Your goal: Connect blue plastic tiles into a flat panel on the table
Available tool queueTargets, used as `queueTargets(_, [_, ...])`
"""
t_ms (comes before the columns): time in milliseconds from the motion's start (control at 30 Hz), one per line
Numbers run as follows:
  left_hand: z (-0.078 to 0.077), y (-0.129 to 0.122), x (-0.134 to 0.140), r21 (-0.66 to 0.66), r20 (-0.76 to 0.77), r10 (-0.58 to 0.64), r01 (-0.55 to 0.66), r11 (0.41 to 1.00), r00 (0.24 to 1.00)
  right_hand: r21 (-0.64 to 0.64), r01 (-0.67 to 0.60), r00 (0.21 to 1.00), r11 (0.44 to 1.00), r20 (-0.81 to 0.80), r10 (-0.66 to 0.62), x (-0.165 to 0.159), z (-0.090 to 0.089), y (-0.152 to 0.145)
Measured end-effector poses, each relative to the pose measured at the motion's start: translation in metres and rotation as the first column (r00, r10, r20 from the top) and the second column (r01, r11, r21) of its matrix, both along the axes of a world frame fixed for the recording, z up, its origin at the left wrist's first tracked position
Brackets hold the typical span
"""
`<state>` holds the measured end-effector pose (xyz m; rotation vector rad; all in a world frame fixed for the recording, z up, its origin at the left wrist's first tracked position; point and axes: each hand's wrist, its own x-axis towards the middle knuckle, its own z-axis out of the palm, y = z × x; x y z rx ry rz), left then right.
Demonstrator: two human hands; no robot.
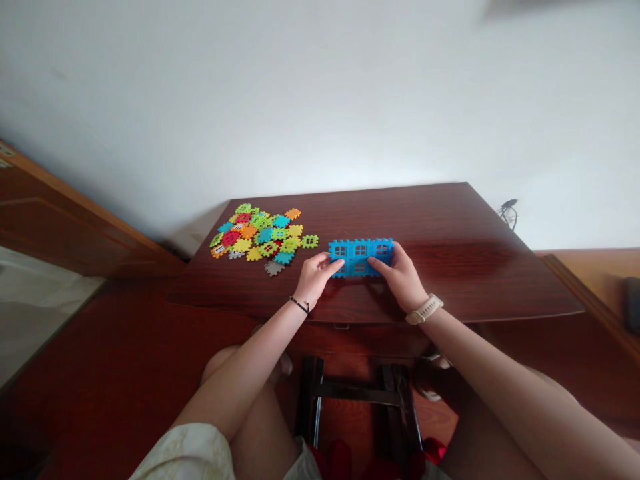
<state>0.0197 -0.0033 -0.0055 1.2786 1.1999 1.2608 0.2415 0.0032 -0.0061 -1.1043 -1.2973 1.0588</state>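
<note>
A panel of joined blue window tiles [359,251] is held up over the front half of the table, its toothed edges along top and bottom. My left hand [317,275] grips its left end, thumb laid across the front face. At the right end my right hand [401,274] pinches it the same way, its thumb pointing inward. The fingers behind the panel are hidden. Left of my hands lies a loose pile of interlocking tiles [243,245] in green, yellow, red, orange, blue and grey, some with window cut-outs.
The dark wooden table [430,217] stands against a white wall [350,100]. A black cable [509,212] hangs by the wall past its right side. Below the front edge is a dark stool frame [357,392] between my legs. A wooden door [65,227] is at far left.
</note>
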Motion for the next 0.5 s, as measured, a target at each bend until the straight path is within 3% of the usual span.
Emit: queueTargets(500, [-0.004,0.011,-0.012,0.024,-0.078,0.024,-0.022,0.999,0.997,0.006,0.010,1.000,1.000,0.004,-0.010,0.004,-0.009,0.010])
